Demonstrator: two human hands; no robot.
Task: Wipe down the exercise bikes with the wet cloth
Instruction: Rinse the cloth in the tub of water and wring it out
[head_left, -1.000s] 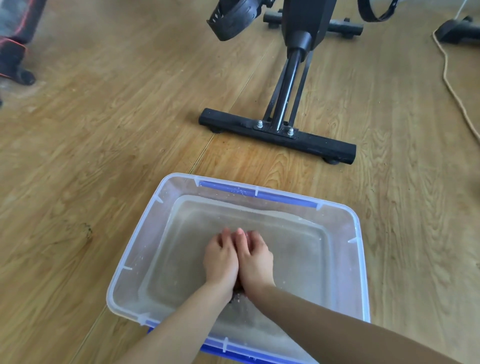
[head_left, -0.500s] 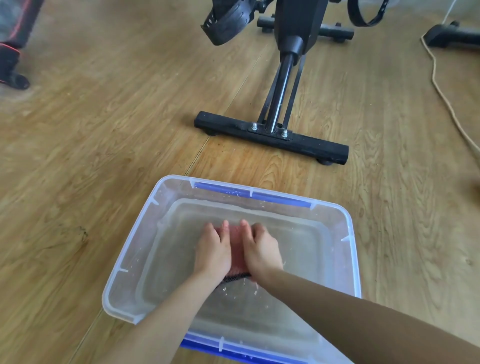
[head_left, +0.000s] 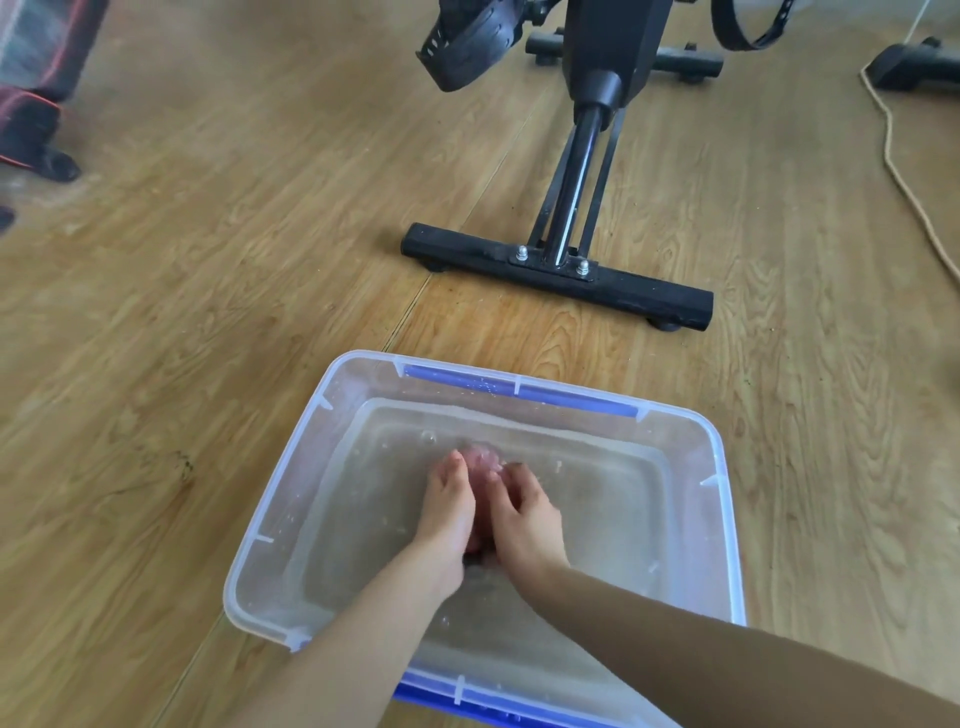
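A clear plastic tub (head_left: 291, 467) with blue handles sits on the wooden floor, part filled with water. Inside it my left hand (head_left: 448, 512) and my right hand (head_left: 522, 512) lie side by side, both holding a bunched pink cloth (head_left: 484, 460) between them at the water. Only the cloth's far end shows past my fingertips; the remainder is hidden under my hands. A black exercise bike (head_left: 597, 171) stands just beyond the tub, its foot bar (head_left: 467, 252) lying across the floor and a pedal (head_left: 467, 47) hanging at the top.
A second black bike foot (head_left: 919, 65) shows at the top right, with a tan rope (head_left: 904, 176) trailing down the floor beside it. Dark red-striped gear (head_left: 31, 124) stands at the left edge. Bare wooden floor (head_left: 182, 338) lies left of the tub.
My hands have squeezed the cloth together and pushed it forward, so its pink end now sticks out past my fingertips. The view has shifted slightly.
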